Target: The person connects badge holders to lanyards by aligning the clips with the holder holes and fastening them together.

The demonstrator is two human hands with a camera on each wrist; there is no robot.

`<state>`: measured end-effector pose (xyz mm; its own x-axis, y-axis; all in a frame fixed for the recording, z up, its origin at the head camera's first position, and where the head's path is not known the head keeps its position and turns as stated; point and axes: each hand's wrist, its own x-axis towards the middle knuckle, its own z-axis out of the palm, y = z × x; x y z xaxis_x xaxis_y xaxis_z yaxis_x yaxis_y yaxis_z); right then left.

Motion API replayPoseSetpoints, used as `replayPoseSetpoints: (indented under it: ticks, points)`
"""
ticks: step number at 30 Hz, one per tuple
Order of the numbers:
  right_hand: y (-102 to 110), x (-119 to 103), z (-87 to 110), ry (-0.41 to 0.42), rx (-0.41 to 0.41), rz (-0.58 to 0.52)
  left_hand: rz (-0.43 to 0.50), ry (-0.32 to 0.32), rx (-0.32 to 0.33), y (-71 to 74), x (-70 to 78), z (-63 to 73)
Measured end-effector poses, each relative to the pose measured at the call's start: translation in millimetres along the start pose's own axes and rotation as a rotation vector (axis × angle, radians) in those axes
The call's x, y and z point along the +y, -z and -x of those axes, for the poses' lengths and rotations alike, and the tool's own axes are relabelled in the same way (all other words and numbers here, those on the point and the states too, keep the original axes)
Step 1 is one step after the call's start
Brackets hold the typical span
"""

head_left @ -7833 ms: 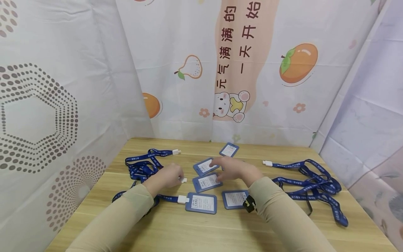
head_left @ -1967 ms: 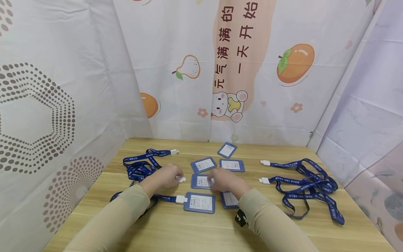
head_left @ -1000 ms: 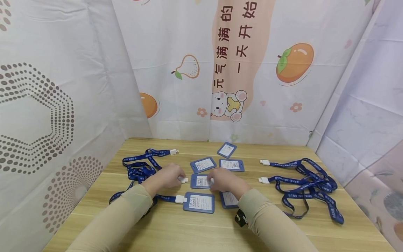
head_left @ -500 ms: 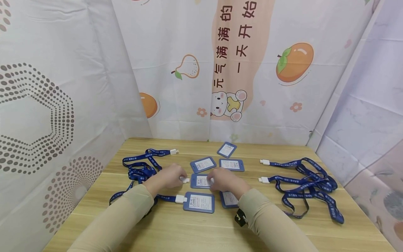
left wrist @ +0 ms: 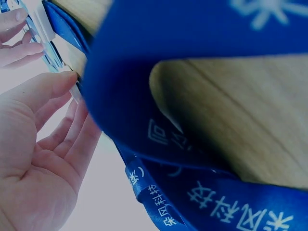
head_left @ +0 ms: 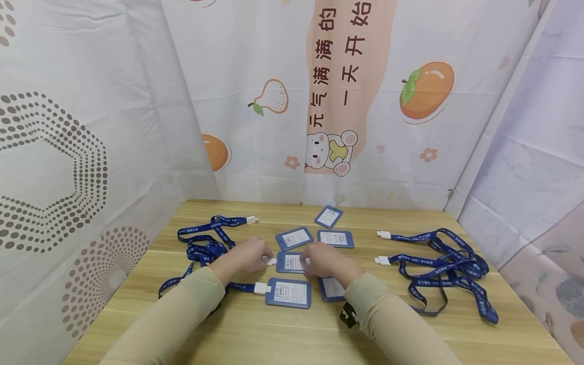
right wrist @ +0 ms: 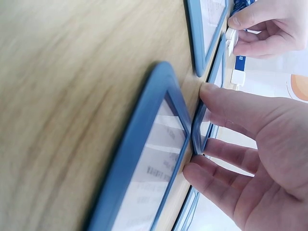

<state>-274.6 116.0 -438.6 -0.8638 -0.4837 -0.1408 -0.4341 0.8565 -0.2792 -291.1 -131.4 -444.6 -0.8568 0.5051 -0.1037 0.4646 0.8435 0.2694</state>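
Observation:
In the head view my left hand (head_left: 249,255) pinches the white plastic clip (head_left: 271,261) of a blue lanyard between thumb and fingers. The clip's tip meets the slotted left end of a blue ID card holder (head_left: 288,263). My right hand (head_left: 328,261) grips that holder by its right end, with the thumb on the near edge and fingers on the far one, as the right wrist view shows. A large loop of blue lanyard strap (left wrist: 115,86) hides much of the left wrist view. Nearer me, another card holder (head_left: 288,293) has a white clip (head_left: 261,288) at its slot.
Further holders lie around: one tilted holder (head_left: 294,239), one beside it (head_left: 335,239), one at the back (head_left: 328,217), and one partly under my right wrist (head_left: 332,289). Piled lanyards (head_left: 205,248) lie left; more lanyards (head_left: 449,263) lie right. Curtains enclose the wooden table (head_left: 283,334).
The left hand has moved slightly right, bringing the clip to the holder's slot. Since the oldest frame the right hand has shifted down-left and the gripped holder now lies straight.

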Motion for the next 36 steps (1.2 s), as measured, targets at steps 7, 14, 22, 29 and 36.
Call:
replayPoseSetpoints:
  ticks: [7, 14, 22, 29, 36]
  points:
    - [0.2, -0.4, -0.2, 0.0, -0.009, -0.002, 0.014, 0.013, -0.016, 0.3, 1.6, -0.4]
    - [1.1, -2.3, -0.3, 0.0, -0.006, 0.002, 0.013, 0.007, -0.019, -1.3, 1.2, -2.2]
    - [1.2, -2.5, -1.8, 0.011, 0.005, 0.011, 0.022, 0.014, -0.037, 0.8, 2.6, -1.9]
    - [-2.3, -2.5, -3.2, 0.008, 0.017, 0.001, 0.036, -0.002, -0.047, 1.4, 0.1, -1.9]
    - [-1.4, -4.1, -2.8, -0.014, 0.017, -0.032, 0.016, -0.023, -0.044, -0.1, -0.3, -4.8]
